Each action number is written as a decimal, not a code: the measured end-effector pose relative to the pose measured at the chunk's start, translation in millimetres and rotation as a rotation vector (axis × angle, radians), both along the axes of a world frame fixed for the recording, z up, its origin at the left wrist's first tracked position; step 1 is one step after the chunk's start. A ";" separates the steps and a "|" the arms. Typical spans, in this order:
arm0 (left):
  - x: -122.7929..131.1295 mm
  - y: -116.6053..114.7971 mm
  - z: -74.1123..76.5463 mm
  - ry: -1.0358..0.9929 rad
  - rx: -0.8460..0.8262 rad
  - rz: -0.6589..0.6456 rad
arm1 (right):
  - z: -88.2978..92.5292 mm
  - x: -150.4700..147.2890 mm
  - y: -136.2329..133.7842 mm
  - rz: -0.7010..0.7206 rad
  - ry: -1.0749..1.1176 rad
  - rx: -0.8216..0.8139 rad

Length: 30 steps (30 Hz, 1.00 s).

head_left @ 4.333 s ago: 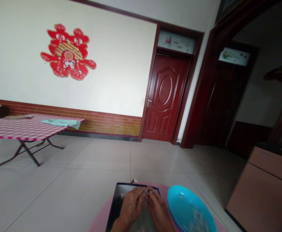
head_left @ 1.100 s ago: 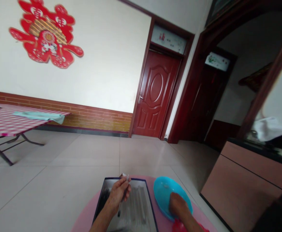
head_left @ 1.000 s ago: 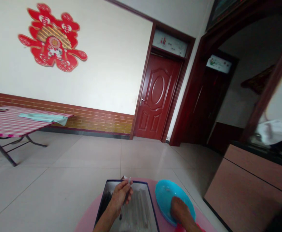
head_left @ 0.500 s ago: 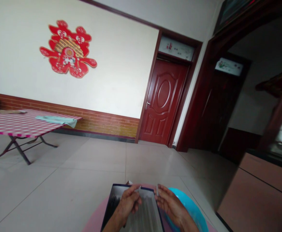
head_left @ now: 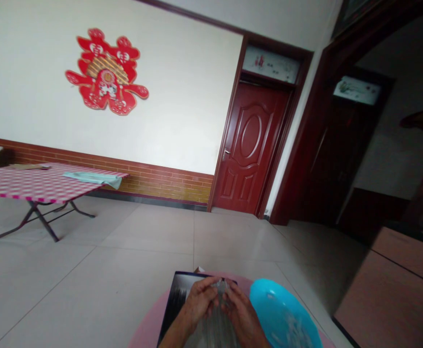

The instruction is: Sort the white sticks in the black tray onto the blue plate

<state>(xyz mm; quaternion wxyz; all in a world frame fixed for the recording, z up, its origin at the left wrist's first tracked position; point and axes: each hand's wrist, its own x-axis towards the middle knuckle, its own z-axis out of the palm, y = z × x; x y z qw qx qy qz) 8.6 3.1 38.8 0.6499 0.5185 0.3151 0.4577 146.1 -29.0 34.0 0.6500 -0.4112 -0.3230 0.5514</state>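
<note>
Both my hands meet over an open box with a dark blue rim (head_left: 177, 286). My left hand (head_left: 201, 300) has its fingers closed in a pinch around a small clear or pale piece (head_left: 220, 282). My right hand (head_left: 240, 311) is also pinched, its fingertips close to the left ones at a similar small piece; whether they are touching cannot be seen. Inside the box, thin dark items stand at the left, and long greyish translucent strips (head_left: 214, 333) lie under my hands. Beside my right hand sits a bright blue basin (head_left: 269, 297) with several small clear pieces (head_left: 295, 333) inside.
The box and basin rest on a round pink surface (head_left: 149, 324). A folding table with a checked cover (head_left: 26, 183) stands far left, a light green cloth (head_left: 93, 179) on it. At the right is a brownish cabinet (head_left: 400, 275). A red door (head_left: 251, 145) is in the far wall.
My hands, apart half a second ago with a small pale piece in each, have come together over the box. The right hand moved left, uncovering more of the blue basin. The view shifted slightly.
</note>
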 end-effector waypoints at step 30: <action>-3.0 -3.1 -5.0 0.270 0.410 -0.020 | -13.2 8.0 0.0 -0.082 -0.136 0.014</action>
